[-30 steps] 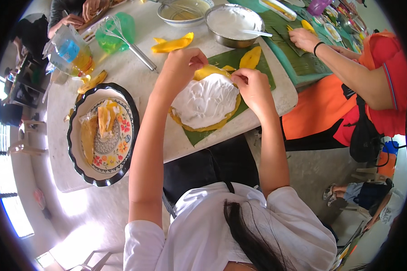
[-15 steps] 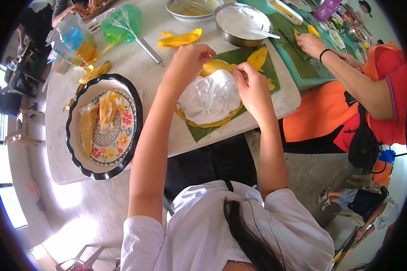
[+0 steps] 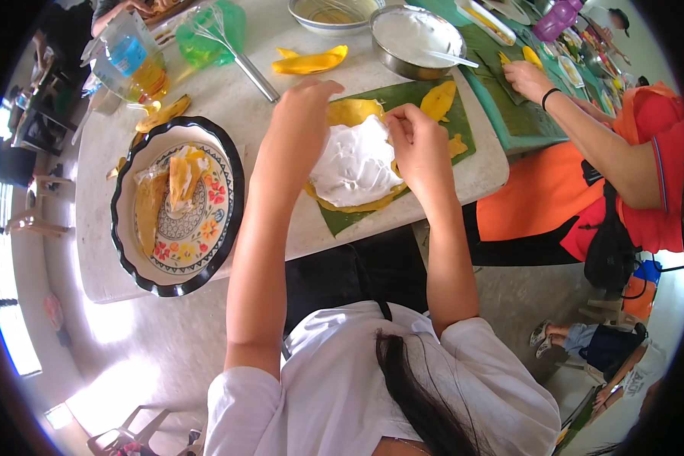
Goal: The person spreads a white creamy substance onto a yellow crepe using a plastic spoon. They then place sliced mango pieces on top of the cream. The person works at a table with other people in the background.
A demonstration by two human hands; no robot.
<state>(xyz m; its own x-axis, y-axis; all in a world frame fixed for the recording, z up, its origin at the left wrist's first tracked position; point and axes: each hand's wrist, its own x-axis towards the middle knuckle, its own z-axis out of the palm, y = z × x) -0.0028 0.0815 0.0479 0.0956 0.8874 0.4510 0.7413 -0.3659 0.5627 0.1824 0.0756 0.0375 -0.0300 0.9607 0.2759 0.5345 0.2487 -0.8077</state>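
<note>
A yellow crepe (image 3: 355, 112) spread with white cream (image 3: 357, 163) lies on a green banana leaf (image 3: 463, 121) at the table's front edge. My right hand (image 3: 422, 140) is closed at the crepe's far right edge, thumb and fingertips pinching its rim. My left hand (image 3: 300, 114) is over the crepe's far left side, wrist bent; its fingertips are mostly hidden behind the hand. Yellow peel-like pieces (image 3: 438, 100) rest on the leaf, right of the crepe.
At left stands a black-rimmed floral dish (image 3: 119, 205) holding yellow wrapped rolls. Farther back are a whisk (image 3: 254, 76), yellow peel (image 3: 311, 61), a metal bowl of cream (image 3: 414, 68) and a plastic bottle (image 3: 133, 64). A co-worker's hand (image 3: 528, 78) works at the right.
The crepe's far flap, folded toward the cream before, now lies flatter and shows more yellow. My left hand has moved left and nearer me; the right has stayed almost in place.
</note>
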